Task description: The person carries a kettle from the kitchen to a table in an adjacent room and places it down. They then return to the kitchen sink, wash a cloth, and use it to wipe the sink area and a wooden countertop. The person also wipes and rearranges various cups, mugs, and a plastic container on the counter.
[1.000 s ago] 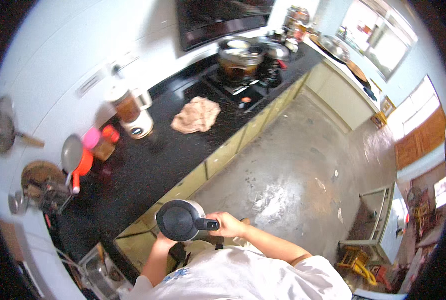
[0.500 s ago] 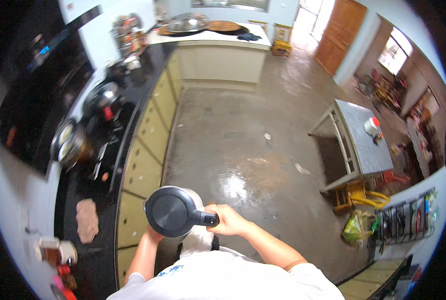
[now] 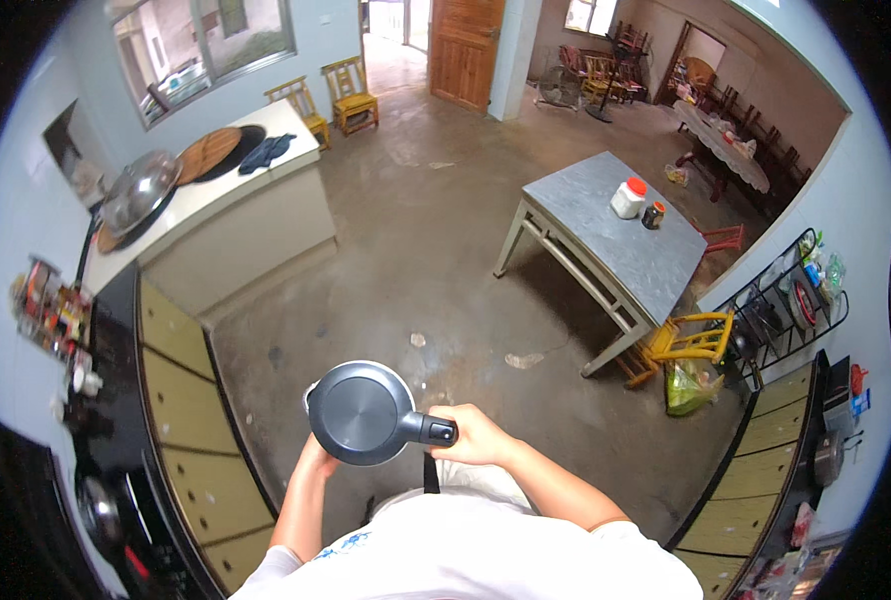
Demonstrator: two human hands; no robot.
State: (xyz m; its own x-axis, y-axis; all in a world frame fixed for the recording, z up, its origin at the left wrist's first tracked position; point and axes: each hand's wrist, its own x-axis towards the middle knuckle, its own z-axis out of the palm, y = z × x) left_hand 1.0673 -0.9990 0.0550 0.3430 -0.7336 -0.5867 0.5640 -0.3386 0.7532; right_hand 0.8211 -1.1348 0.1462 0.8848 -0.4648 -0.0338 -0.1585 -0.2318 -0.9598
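Left of the table (image 3: 586,205), right hand (image 3: 476,436) grips kettle (image 3: 361,412), left hand (image 3: 319,456) unclear, fingers hidden: likely a carry, best kept level.

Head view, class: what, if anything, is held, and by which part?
A kettle, by its handle, in the right grip; left grip beside its body, contact unclear.

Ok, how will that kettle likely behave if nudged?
The kettle has a crisp, round outline, so it's probably stiff. Its handle juts sideways, so a nudge might twist it in the right hand. The lid hides any contents, so it could be heavy.
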